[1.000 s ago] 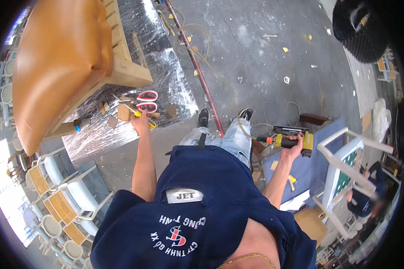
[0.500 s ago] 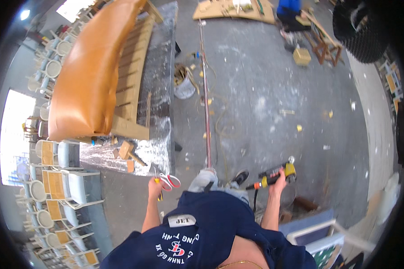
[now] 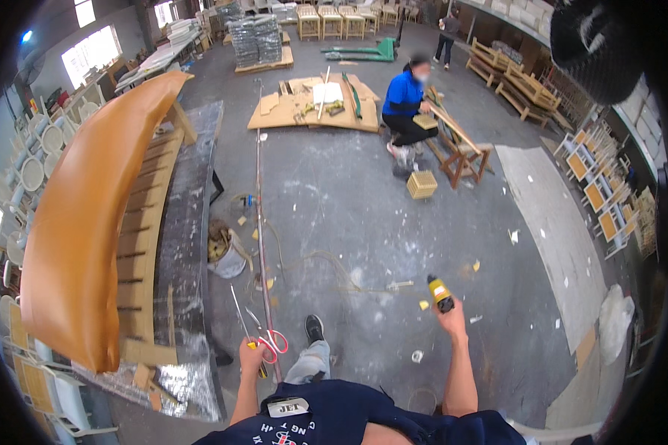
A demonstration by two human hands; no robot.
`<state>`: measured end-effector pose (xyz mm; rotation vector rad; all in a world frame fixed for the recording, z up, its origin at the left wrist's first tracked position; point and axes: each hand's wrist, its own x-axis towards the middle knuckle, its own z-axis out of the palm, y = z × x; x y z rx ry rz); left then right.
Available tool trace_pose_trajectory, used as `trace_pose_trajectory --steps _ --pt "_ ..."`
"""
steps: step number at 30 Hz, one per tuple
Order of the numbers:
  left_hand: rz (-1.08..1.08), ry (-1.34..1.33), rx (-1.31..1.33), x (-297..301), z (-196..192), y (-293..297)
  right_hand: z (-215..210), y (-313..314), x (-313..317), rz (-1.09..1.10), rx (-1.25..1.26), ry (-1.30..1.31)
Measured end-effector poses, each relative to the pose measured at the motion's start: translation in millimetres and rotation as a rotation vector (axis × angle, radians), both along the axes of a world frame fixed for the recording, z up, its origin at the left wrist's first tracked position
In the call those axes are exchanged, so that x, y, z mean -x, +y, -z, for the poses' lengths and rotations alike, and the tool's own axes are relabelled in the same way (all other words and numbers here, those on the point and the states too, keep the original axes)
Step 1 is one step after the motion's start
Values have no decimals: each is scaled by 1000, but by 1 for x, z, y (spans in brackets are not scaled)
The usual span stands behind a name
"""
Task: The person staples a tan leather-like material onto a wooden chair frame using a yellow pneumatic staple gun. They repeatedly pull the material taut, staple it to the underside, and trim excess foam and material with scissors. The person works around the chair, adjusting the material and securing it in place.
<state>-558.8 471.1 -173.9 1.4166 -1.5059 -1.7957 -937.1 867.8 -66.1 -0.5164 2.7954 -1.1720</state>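
My left hand [image 3: 251,354] is closed around scissors [image 3: 277,343] with red-and-white handles. The same hand grips a screwdriver [image 3: 239,311], its long thin shaft pointing forward and a bit of yellow handle showing. My right hand [image 3: 450,317] is wrapped round a yellow-and-black staple gun [image 3: 439,294], held out over the floor; much of the tool is hidden or seen end-on. Left of me a long orange upholstered backrest [image 3: 78,245] rests on a pale wooden slatted frame [image 3: 139,252], on a plastic-covered table [image 3: 189,222].
A long pipe [image 3: 260,193] runs along the floor beside a thin hose [image 3: 326,256] and a white bucket [image 3: 228,256] of scraps. Ahead lies a board [image 3: 267,115] with tools. A person in blue [image 3: 404,100] crouches by a wooden trestle [image 3: 467,165]. Stacked chairs line both sides.
My view has lifted and turned left, bringing the far room and the crouching person into sight. The staple gun has swung to point forward. Both hands keep their holds.
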Motion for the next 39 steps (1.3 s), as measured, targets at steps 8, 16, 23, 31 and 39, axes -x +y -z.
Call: trace_pose_trajectory --steps 8,16,23,31,39 --pt "-26 120 -166 185 51 -115 236 50 -2 296 -813 -812" --pt "-3 95 -166 323 12 -264 220 -115 44 582 -617 -1067" --pt "-102 119 -208 492 69 -356 257 -243 206 431 -659 -920" --pt "-224 169 -12 597 -18 -492 160 -541 610 -17 -636 -693" --pt "-313 1 35 617 36 -631 87 -790 753 40 -346 -370"
